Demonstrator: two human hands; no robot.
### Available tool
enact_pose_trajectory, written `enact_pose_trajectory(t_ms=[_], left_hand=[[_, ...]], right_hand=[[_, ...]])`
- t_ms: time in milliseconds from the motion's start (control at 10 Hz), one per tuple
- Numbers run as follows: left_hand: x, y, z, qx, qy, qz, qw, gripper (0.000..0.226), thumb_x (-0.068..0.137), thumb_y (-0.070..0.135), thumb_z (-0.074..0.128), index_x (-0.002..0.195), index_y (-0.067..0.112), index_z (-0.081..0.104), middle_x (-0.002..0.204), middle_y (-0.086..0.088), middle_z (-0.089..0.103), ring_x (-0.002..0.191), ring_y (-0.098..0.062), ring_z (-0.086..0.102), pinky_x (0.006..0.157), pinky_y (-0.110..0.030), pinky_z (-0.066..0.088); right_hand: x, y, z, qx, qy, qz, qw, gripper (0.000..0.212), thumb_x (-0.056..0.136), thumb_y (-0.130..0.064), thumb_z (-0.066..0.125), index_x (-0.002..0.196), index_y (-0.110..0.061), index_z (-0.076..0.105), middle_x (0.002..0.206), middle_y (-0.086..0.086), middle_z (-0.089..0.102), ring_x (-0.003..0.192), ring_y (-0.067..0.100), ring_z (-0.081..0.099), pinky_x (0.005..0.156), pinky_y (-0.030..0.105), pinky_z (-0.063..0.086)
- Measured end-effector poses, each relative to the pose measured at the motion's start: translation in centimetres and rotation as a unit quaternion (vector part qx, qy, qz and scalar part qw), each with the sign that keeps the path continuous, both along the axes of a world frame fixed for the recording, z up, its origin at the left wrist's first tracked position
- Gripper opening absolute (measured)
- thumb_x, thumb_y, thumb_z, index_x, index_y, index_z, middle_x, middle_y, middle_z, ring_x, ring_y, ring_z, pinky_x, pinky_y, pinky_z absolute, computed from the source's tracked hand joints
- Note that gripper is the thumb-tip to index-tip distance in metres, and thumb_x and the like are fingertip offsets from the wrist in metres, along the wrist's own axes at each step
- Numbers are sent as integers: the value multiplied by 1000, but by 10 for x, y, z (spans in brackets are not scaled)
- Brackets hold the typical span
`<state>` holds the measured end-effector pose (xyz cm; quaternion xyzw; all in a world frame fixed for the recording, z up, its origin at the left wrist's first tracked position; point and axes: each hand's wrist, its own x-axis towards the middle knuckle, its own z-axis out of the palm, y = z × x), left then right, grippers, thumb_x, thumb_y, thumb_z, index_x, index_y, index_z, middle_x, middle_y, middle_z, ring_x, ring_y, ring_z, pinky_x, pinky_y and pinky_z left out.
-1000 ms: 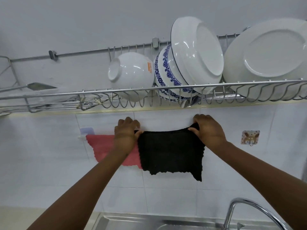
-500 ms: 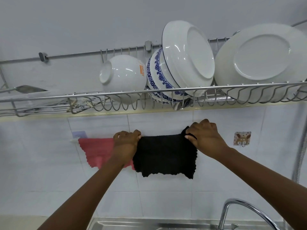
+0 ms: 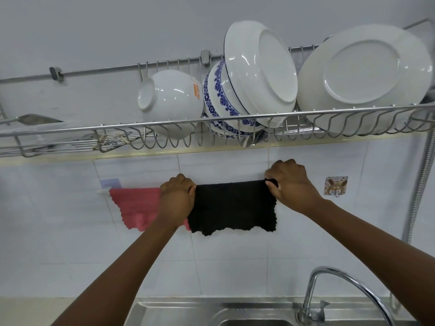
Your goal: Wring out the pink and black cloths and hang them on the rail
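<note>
On the white tiled wall above the sink, the black knitted cloth (image 3: pixel 231 207) hangs over the thin white wall rail (image 3: pixel 103 191), spread flat with its ragged lower edge hanging free. My left hand (image 3: pixel 176 198) is closed on its upper left corner and my right hand (image 3: pixel 290 182) is closed on its upper right corner, pinching a fold of it between thumb and fingers. Just left of it on the same rail hangs the pink knitted cloth (image 3: pixel 135 205), its right part hidden behind my left hand and forearm; I cannot tell whether the two cloths touch. To the right of my right hand a small square adhesive hook (image 3: pixel 335 186) sticks to the tiles. Above, a steel wire dish rack (image 3: pixel 211 118) holds a white round bowl (image 3: pixel 168 102), a blue-patterned bowl (image 3: pixel 216 100) and two white plates on edge. Nearest me, a curved chrome tap (image 3: pixel 341 285) rises at the right over the stainless steel sink (image 3: pixel 179 314).
</note>
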<state>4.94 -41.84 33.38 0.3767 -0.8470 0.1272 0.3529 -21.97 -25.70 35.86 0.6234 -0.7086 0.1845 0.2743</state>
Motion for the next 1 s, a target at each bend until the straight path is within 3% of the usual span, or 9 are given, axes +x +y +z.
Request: enact_pose_trajectory(t_ms=[200,500,700,900,1000], left_hand=[[2,12,-3,13,31,-16,999,26,90,14,55,115,10,62,101,-11,66,89,-28,61,81,-41,49],[8,23,-8,36,-36,13,999,40,89,17,51,129,16,52,122,-5,59,108,-22,55,90,-36,41],[8,32,-8,83,-88,43,992,58,90,23,50,144,14,32,146,-7,42,133,-24,39,104,-42,34],[4,45,6,153,-87,37,984,64,91,32,52,146,12,26,152,-11,32,140,-28,30,114,-48,28],[-6,63,12,151,-66,-40,986,59,92,28,53,144,9,32,149,-13,38,137,-28,35,115,-43,28]], right_hand=[[3,3,0,33,14,-46,998,26,90,-37,47,101,-19,62,104,3,60,100,28,49,88,43,37],[14,5,0,39,15,-58,997,24,91,-32,44,101,-18,61,104,3,61,105,28,48,91,45,36],[22,13,-9,100,-21,-78,992,43,88,-34,47,129,-20,45,130,5,52,120,29,42,104,47,29],[36,35,0,104,-71,-69,990,41,87,-33,51,125,-18,46,125,5,56,116,27,50,100,44,40],[30,56,5,72,-105,-50,991,38,86,-32,56,121,-17,52,124,6,59,117,26,52,97,42,43]])
